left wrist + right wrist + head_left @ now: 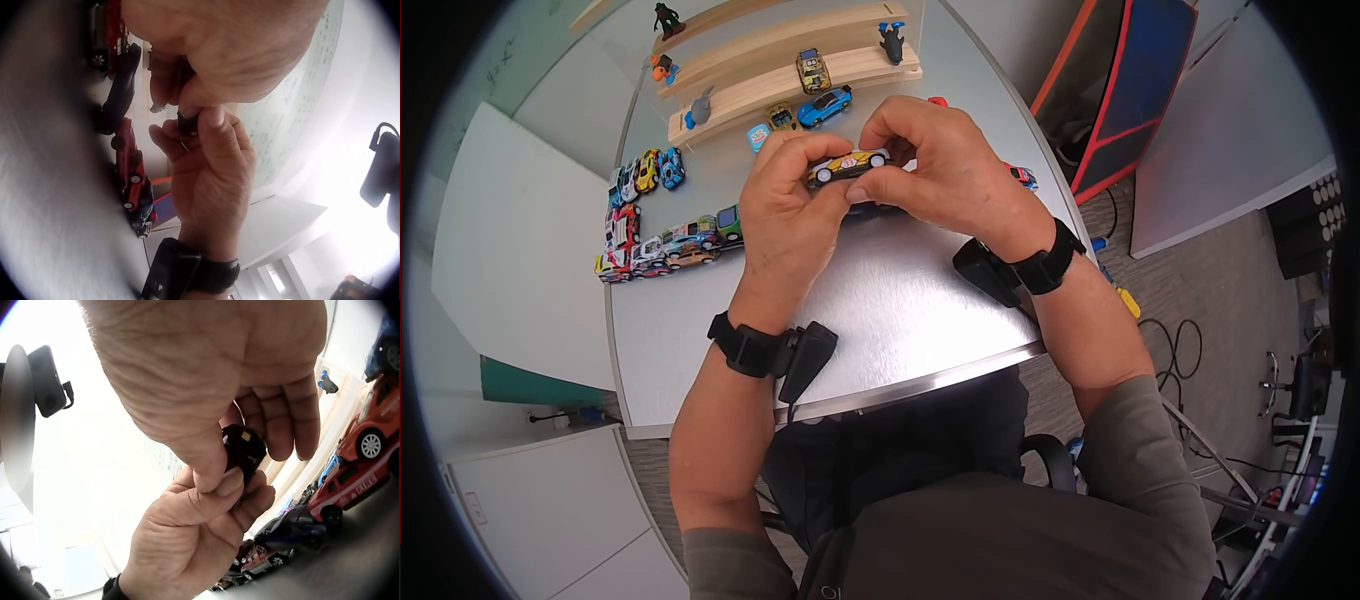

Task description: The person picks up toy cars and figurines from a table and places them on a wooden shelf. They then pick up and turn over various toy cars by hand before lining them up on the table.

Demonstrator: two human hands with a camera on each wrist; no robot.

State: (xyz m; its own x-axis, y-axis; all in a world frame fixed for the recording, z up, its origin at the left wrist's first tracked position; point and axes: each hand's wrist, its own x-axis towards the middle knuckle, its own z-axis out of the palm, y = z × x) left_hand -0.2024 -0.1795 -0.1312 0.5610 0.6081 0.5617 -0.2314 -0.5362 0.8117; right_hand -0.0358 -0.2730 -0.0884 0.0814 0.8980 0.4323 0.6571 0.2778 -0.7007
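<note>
A small toy car (850,163) with yellow and white sides and a racing number is held up over the table between both hands. My left hand (788,210) pinches its left end, and my right hand (955,170) pinches the right end with thumb and fingers. In the right wrist view the dark underside of the toy car (244,449) shows between the two thumbs. Behind the hands stand a blue toy car (825,107) and a yellow patterned toy car (781,117). The hands hide part of the car row beneath them.
Several toy cars line the table's left side, among them a green car (729,222). A tiered wooden rack (750,108) at the back bears a gold car (811,72) and small animal figures. Red toy cars (353,487) stand at the right. The metal table (880,300) has a front edge near my body.
</note>
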